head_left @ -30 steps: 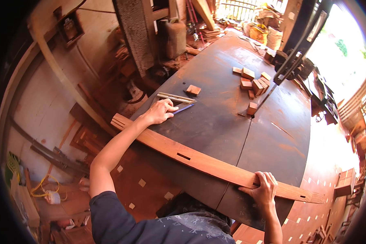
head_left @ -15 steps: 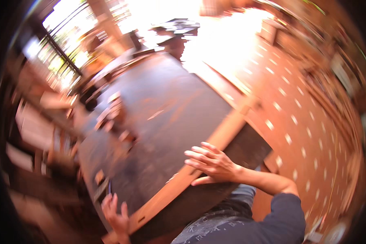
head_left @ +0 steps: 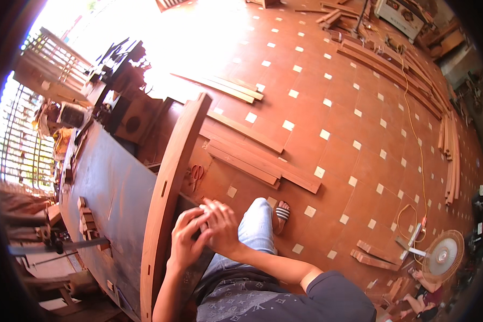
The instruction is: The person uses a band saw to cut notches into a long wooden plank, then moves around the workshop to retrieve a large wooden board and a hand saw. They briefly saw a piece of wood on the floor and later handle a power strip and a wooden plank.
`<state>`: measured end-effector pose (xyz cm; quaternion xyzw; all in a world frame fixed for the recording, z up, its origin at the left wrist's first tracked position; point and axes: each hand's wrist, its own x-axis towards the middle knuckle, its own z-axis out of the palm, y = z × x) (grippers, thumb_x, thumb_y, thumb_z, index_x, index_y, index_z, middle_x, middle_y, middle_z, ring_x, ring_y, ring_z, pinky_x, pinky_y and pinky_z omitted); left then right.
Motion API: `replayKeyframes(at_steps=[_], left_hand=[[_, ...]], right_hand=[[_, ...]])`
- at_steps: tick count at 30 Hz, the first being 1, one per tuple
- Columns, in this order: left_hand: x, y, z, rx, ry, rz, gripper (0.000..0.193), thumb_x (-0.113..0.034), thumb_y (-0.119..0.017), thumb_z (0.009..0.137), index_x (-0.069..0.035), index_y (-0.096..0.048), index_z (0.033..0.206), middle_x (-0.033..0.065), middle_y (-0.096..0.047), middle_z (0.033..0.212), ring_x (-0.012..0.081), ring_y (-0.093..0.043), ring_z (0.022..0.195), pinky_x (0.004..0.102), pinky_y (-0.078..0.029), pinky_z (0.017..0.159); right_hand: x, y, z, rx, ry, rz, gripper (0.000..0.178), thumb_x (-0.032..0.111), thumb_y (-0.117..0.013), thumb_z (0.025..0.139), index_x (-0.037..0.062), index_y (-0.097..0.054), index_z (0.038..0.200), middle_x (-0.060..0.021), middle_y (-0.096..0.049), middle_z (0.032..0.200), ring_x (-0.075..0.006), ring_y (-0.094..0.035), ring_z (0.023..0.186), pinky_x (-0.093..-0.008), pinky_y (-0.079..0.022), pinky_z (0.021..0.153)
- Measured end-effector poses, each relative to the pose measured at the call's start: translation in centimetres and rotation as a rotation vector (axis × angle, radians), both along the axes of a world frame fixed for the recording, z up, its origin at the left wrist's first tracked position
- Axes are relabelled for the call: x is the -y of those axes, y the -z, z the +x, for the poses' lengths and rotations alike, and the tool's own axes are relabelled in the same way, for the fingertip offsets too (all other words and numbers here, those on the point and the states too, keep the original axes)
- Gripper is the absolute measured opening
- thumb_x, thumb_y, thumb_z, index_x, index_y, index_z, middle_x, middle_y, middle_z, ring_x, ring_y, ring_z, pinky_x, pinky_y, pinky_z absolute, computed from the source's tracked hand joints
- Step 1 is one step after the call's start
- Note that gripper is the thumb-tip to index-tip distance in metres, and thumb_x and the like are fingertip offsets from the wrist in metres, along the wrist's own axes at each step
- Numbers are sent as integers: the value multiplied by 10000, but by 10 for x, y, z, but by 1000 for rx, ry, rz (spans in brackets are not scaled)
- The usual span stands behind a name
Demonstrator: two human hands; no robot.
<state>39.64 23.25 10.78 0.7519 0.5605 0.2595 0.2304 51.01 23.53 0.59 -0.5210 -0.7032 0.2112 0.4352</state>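
Note:
My left hand [head_left: 185, 236] and my right hand [head_left: 221, 227] meet in front of me, just right of a long reddish wooden beam [head_left: 173, 155]. Both are closed, fingers bent and overlapping; what lies between them, if anything, is hidden. The beam has narrow slots cut in it and lies along the near edge of a dark-topped workbench [head_left: 112, 188]. Neither hand visibly grips it. Small wood blocks [head_left: 86, 217] sit farther left on the bench top.
Wooden boards [head_left: 244, 161] lie on the tiled floor to the right, near red-handled scissors [head_left: 197, 173]. Long timber [head_left: 392, 72] is stacked farther off. A standing fan [head_left: 444, 254] and another person [head_left: 427, 295] are at lower right. A yellow cord [head_left: 415, 139] crosses the floor.
My view has swung to the right. My hands, earlier apart with fingers spread near and over the beam, have come together beside it.

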Motion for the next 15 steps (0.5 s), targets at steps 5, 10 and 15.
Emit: replayKeyframes(at_steps=[5, 10, 15], left_hand=[[-84, 51, 25, 116, -71, -235, 268, -232, -636, 944, -48, -712, 1124, 160, -691, 1055, 337, -663, 977, 402, -531, 842], [-85, 61, 41, -435, -142, -355, 431, -508, -603, 931, -129, -729, 1090, 101, -713, 1015, 309, -685, 986, 421, -547, 832], [-113, 51, 67, -743, -196, -912, 559, -590, -613, 884, -126, -717, 1177, 101, -712, 1155, 290, -676, 1094, 429, -544, 894]], right_hand=[[-8, 10, 43, -380, -162, -486, 449, 236, -660, 915, -32, -568, 1263, -215, -609, 1271, -385, -567, 1216, -436, -455, 1026], [-32, 66, 200, -207, 85, -805, 337, 326, -661, 936, 39, -709, 1105, -164, -736, 995, -299, -721, 928, -408, -569, 828], [-72, 97, 409, 208, 494, -923, 283, 322, -712, 850, 52, -747, 929, -145, -744, 848, -279, -725, 852, -402, -561, 786]])
